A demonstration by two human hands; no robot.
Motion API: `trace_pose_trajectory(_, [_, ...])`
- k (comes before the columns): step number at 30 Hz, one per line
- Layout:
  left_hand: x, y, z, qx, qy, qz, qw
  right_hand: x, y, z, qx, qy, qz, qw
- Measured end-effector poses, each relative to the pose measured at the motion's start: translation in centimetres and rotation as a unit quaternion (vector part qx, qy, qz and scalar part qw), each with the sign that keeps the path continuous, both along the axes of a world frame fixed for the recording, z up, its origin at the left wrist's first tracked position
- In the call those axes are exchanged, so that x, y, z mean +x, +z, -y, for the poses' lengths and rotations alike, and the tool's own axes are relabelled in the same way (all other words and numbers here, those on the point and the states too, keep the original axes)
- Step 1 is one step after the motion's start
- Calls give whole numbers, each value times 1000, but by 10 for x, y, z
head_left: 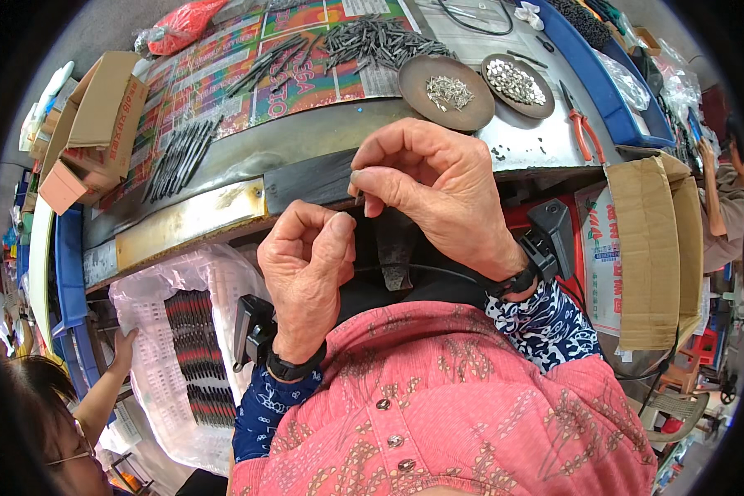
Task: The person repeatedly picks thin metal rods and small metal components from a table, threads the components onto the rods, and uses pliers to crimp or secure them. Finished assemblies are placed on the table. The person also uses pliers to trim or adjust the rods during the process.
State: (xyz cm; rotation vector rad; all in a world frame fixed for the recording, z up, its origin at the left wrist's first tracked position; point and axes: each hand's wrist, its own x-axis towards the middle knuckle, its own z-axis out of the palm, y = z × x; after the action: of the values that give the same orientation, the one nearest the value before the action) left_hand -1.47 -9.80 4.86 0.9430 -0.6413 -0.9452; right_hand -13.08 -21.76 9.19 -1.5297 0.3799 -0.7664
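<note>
Just in front of the bench edge, my left hand (307, 266) is closed, thumb pressed against the curled fingers. My right hand (438, 192) pinches thumb to fingertips close above it, the two nearly meeting. Whatever lies between the fingertips is too small or hidden to name. Beyond my right hand a brown round dish (412, 81) holds small silvery slivers (449, 93). Beside it, a smaller dish (541, 108) carries shiny metal bits (514, 81). A heap of short black pieces (380, 45) lies farther back, and slim black sticks (182, 157) are lined up at the left.
Red-handled pliers (585, 132) lie at the bench's right, near a blue tray (636, 107). Cardboard boxes stand left (99, 124) and right (649, 256). Below left, a plastic-lined crate (153, 331) holds rows of black-and-red sticks; a co-worker's hand (124, 347) touches it.
</note>
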Motion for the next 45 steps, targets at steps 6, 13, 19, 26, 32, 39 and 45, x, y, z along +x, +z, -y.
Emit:
trace_pose_trajectory(6, [-1, 2, 0, 15, 11, -8, 1000, 1, 1, -2, 4, -3, 14, 1000])
trace_pose_trajectory(13, [0, 4, 0, 21, 2, -9, 1000, 4, 1, -4, 16, -1, 24, 1000])
trace_pose_trajectory(19, [-1, 5, -1, 24, 7, -7, 1000, 6, -1, -6, 33, 0, 40, 999])
trace_pose_trajectory(26, [-1, 3, -2, 14, 7, -4, 1000, 7, -4, -7, 53, 7, 35, 998])
trace_pose_trajectory(32, [-2, 2, -1, 18, 4, 4, 1000, 6, -5, -7, 66, 10, 41, 997])
trace_pose_trajectory(39, [-1, 1, -2, 18, 1, 14, 1000, 6, -6, -7, 65, 8, 39, 997])
trace_pose_trajectory(45, [-2, 0, -1, 25, 5, 43, 999, 5, -5, -7, 63, 4, 34, 997])
